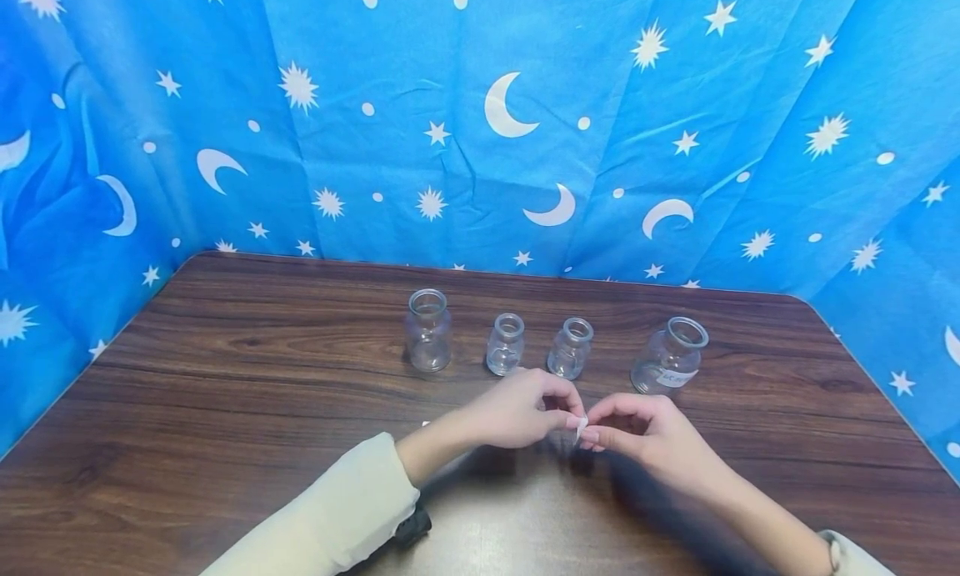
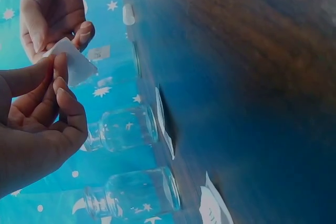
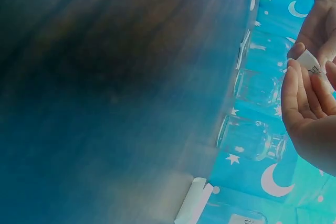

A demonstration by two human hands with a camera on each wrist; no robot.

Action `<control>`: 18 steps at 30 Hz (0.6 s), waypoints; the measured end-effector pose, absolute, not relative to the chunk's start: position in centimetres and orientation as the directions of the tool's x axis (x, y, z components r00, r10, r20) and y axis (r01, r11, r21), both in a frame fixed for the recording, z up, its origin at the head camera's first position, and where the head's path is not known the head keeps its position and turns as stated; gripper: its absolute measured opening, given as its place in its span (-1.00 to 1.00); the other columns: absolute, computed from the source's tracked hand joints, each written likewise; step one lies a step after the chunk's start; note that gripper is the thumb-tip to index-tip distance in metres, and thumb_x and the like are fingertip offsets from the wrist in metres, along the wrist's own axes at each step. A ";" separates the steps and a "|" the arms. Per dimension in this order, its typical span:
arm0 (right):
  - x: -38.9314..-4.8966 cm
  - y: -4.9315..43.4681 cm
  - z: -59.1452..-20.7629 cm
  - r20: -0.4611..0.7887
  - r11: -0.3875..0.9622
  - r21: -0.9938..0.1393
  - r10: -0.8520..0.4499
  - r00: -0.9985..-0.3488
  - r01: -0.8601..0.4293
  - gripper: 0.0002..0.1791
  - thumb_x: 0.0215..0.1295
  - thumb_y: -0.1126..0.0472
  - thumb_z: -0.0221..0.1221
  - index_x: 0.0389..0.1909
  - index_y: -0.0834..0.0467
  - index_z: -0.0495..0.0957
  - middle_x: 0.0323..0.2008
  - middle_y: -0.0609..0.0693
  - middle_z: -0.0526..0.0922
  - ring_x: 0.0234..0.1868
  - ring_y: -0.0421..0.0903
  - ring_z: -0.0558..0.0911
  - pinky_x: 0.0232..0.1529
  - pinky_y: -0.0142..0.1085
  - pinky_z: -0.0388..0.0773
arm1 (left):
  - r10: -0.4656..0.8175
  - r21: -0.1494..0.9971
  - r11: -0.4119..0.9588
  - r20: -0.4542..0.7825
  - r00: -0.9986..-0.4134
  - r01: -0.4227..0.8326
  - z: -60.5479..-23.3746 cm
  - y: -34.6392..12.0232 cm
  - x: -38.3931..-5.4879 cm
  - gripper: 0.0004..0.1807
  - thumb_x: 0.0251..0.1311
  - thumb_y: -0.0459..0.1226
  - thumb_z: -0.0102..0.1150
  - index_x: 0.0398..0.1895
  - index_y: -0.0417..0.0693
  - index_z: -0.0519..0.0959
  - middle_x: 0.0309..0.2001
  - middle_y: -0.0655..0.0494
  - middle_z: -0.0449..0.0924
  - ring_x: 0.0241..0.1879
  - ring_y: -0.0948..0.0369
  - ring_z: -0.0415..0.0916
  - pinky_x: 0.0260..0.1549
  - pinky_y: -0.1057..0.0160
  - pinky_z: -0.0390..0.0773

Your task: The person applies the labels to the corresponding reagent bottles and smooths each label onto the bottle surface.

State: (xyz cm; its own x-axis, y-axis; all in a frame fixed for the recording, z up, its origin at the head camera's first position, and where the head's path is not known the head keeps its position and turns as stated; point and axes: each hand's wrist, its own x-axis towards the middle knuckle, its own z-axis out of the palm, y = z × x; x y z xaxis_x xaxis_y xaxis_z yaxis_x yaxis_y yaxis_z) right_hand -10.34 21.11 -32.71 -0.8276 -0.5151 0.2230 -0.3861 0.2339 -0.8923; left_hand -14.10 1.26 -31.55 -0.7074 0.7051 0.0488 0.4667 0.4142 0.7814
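Observation:
Between the two hands, over the table in front of the jars, is a small white paper label; dark writing shows on it in the right wrist view. The left hand pinches one side of it between thumb and fingertips. From the other side the right hand grips it at the edge with thumb and fingers. Nearest beyond the hands stand two small clear glass jars. A larger jar behind the right hand bears a white label with writing.
Another larger clear jar stands at the left of the row. White paper pieces lie on the wooden table, and a folded white piece lies near the labelled jar. A dark object is beside the left sleeve.

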 end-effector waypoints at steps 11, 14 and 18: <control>-10.7 22.1 -32.9 0.278 0.169 -0.875 -0.591 -0.757 -0.453 -0.82 0.17 0.53 0.07 -0.30 0.28 0.58 -0.39 0.11 0.64 -0.34 -0.07 0.64 -0.31 -0.26 0.57 | 0.725 0.746 0.410 0.083 -0.684 0.525 -31.7 1.1 -13.9 -0.91 0.13 -0.39 0.14 -0.48 -0.04 0.52 -0.57 0.30 0.42 -0.62 0.39 0.28 -0.53 0.48 0.31; -10.9 22.8 -32.7 0.294 0.170 -0.864 -0.594 -0.748 -0.475 -0.78 0.15 0.56 0.06 -0.30 0.27 0.60 -0.35 0.11 0.64 -0.33 -0.09 0.63 -0.35 -0.27 0.57 | 0.711 0.745 0.409 0.101 -0.696 0.527 -31.8 0.9 -14.1 -0.91 0.11 -0.40 0.13 -0.48 -0.06 0.51 -0.57 0.30 0.39 -0.56 0.38 0.29 -0.49 0.46 0.31; -10.8 23.7 -32.4 0.284 0.225 -0.847 -0.575 -0.767 -0.482 -0.76 0.11 0.56 0.09 -0.36 0.21 0.61 -0.33 0.05 0.65 -0.33 -0.15 0.60 -0.41 -0.31 0.54 | 0.692 0.735 0.428 0.108 -0.714 0.526 -31.8 0.5 -14.3 -0.91 0.09 -0.41 0.13 -0.49 -0.06 0.50 -0.57 0.29 0.39 -0.50 0.38 0.30 -0.45 0.45 0.31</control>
